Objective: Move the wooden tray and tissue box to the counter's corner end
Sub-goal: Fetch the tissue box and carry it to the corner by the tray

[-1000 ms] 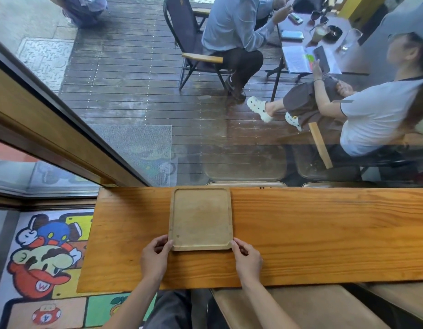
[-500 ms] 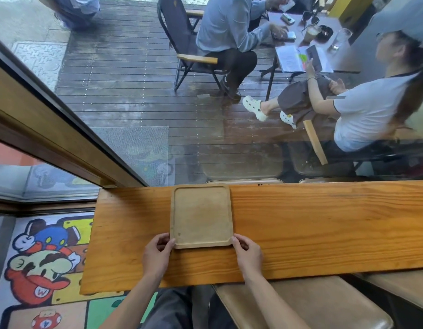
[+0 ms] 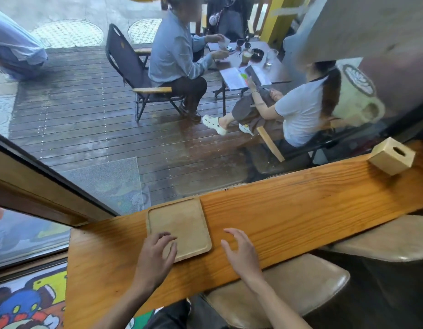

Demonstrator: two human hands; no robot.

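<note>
Meanwhile, the wooden tray [image 3: 179, 227] lay near the counter's [image 3: 289, 217] left end, left hand [image 3: 157, 254] spread loosely over its near corner, right hand [image 3: 241, 251] released beside it; the tissue box [image 3: 391, 159] stood at the far right edge.

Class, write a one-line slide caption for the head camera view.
Wooden tray lies near the counter's left end, left hand over it, right hand open beside it, tissue box far right.

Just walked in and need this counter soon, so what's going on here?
A person is tidying the wooden counter by the window. The wooden tray lies flat near the counter's left end; the left hand rests over its near corner, and the right hand hovers open beside it. The tissue box sits far along the counter to the right, untouched.
</note>
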